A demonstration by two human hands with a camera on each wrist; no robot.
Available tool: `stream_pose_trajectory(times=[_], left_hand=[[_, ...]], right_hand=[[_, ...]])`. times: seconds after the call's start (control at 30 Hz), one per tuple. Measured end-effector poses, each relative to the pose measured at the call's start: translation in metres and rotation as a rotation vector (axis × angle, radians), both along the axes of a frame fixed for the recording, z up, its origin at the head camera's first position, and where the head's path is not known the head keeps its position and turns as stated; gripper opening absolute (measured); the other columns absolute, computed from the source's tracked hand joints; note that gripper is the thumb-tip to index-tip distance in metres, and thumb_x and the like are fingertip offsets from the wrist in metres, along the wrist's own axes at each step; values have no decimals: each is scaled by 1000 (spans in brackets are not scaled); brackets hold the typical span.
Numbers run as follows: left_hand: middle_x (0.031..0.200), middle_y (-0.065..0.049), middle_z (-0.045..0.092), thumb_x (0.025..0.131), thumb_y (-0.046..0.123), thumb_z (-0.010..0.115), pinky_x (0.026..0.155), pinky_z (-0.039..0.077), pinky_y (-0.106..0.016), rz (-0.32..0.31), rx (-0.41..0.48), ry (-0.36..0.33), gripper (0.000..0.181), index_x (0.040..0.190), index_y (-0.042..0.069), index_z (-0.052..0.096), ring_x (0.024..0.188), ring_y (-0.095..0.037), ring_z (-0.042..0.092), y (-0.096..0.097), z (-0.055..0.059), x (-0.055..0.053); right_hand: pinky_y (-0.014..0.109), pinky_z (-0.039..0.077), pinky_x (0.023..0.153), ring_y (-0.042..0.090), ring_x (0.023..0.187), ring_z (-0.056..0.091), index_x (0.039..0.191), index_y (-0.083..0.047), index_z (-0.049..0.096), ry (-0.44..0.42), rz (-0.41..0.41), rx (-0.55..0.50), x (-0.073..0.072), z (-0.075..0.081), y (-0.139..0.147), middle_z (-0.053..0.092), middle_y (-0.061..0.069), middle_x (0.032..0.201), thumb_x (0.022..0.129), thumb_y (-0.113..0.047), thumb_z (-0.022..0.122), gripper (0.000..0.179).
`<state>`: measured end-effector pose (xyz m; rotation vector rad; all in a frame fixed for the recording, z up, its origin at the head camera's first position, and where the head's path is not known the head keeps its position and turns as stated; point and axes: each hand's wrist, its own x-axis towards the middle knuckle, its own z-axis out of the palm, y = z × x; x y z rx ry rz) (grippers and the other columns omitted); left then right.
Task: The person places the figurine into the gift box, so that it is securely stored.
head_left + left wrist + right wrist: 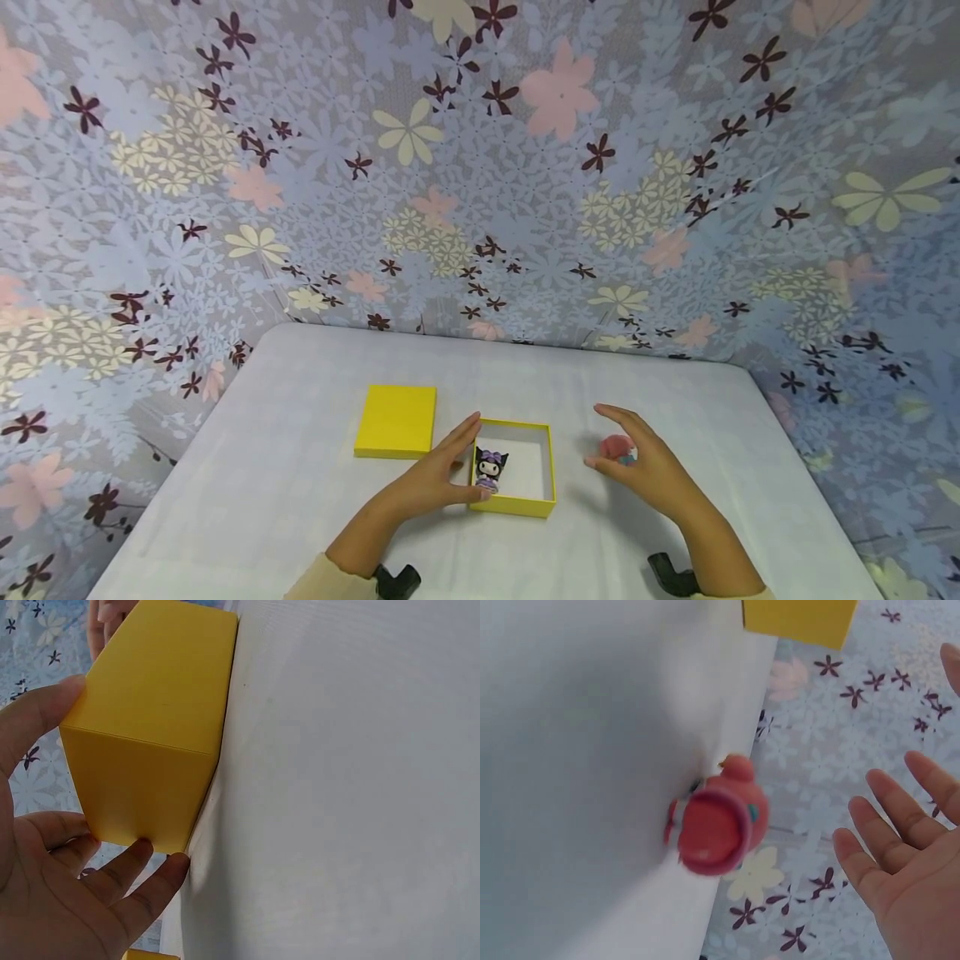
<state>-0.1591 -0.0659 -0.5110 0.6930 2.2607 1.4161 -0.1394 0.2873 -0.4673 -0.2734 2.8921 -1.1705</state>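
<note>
An open yellow box (pixel 513 505) with a white inside rests on the table, and a small black-and-purple figurine (pixel 489 469) stands in its left part. My left hand (pixel 431 483) holds the box at its left side, thumb at the near corner and fingers toward the far one. In the left wrist view the fingertips (pixel 177 864) touch the yellow wall. To the right, my right hand (pixel 660 475) hovers with thumb and fingers spread around a pink-red figurine (pixel 617 447), partly hidden by the hand. The right wrist view shows that figurine (pixel 716 829) standing apart from the fingers.
A yellow square lid (pixel 395 422) lies left of the box. The white-covered table (pixel 300 500) ends at a floral-patterned backdrop (pixel 480 208) behind and at both sides. Black wrist straps (pixel 397 582) show at the wrists.
</note>
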Motion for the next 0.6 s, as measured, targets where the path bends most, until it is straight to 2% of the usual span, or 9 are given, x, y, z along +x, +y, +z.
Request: stream_pose_trajectory(times=[0.07,0.1,0.3,0.43,0.6], left_hand=[[168,25,1,85,41,81,121,36,-43,3,-3,1,103,162,36,13,158,-16,12,0,0,0],[169,23,1,85,41,81,121,36,-43,4,-3,1,104,162,36,12,158,-16,12,0,0,0],[172,12,2,85,40,82,121,36,-44,4,-7,-5,105,163,33,12,158,-17,13,0,0,0],[172,12,1,85,40,82,121,36,-44,5,-16,-14,104,163,36,12,158,-17,13,0,0,1],[172,15,1,85,40,82,121,36,-44,6,-17,-15,104,161,41,11,158,-17,13,0,0,0]], right_hand=[[71,35,110,39,147,36,152,-32,41,-9,-4,3,0,-1,4,40,7,158,83,-53,79,82],[72,34,111,41,148,34,152,-31,41,-16,-8,5,0,-2,7,39,8,159,83,-52,79,82],[76,29,111,45,149,29,155,-24,38,-98,-39,40,-2,-8,18,34,13,162,84,-52,78,86],[78,24,112,49,151,23,157,-21,35,-167,-41,51,-4,-13,23,27,17,165,85,-51,78,89],[77,24,113,50,150,22,159,-15,32,-196,-1,16,-4,-20,29,24,21,165,87,-47,77,90]])
